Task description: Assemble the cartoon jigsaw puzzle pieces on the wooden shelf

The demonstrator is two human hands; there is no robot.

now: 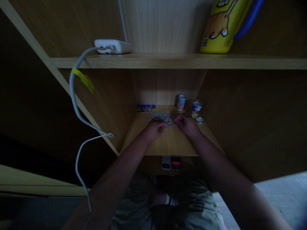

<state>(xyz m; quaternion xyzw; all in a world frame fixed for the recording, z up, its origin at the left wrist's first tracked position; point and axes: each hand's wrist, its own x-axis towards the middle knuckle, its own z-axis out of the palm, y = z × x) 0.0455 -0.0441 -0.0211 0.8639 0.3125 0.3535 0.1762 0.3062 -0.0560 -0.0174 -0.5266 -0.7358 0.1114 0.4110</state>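
Observation:
A loose pile of small, mostly blue pieces, which look like jigsaw puzzle pieces [159, 116], lies on the wooden lower shelf [172, 143]. At the near left edge of the pile is my left hand [154, 129], its fingers curled together low over the wood. A tiny purplish spot shows under its fingertips, too small to name. My right hand [186, 124] is at the pile's right side, thumb and fingers drawn into a pinch. Whatever is between those fingertips is too dark and small to make out.
Behind the pile lies a colourful printed card [146, 108]. Two printed cans, one at the back [181, 102] and one at right [196, 109], stand near a round lid [200, 120]. The upper shelf [168, 61] holds a white device [112, 46] with a hanging cable [73, 92] and a yellow cup [217, 35].

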